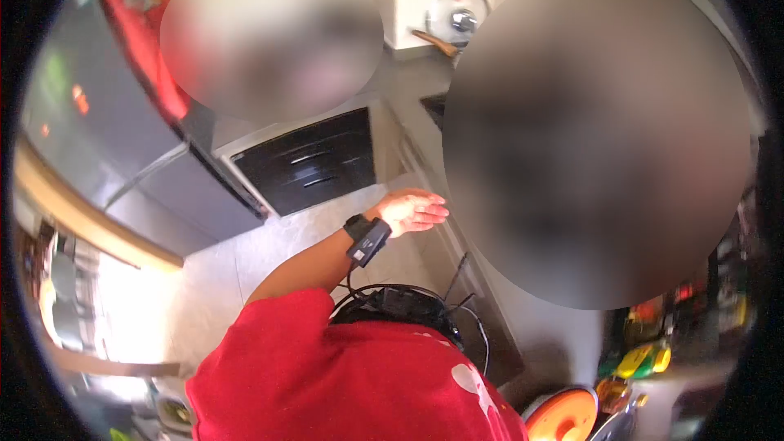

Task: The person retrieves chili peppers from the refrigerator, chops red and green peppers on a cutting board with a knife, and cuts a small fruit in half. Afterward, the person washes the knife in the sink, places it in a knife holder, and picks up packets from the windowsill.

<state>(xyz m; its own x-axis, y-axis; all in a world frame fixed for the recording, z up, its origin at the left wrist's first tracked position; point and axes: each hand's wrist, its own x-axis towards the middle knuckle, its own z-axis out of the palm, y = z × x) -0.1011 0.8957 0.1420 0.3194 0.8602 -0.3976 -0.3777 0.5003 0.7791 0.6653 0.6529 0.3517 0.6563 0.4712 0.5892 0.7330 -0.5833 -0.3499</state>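
Note:
My left hand (411,211) reaches out from the red sleeve at the middle of the view, palm partly showing, fingers stretched out and holding nothing. It is near the front edge of the grey counter (562,339); whether it touches the edge I cannot tell. A black device (369,242) is strapped round the wrist. My right hand does not show; a large blurred area covers the counter's middle and right.
A grey fridge (114,114) stands at the left, beside a black-fronted cabinet (314,159). At the back are a glass lid (445,10) and a wooden utensil (434,42). An orange lid (563,418) and a yellow-green bottle (643,361) are at the lower right.

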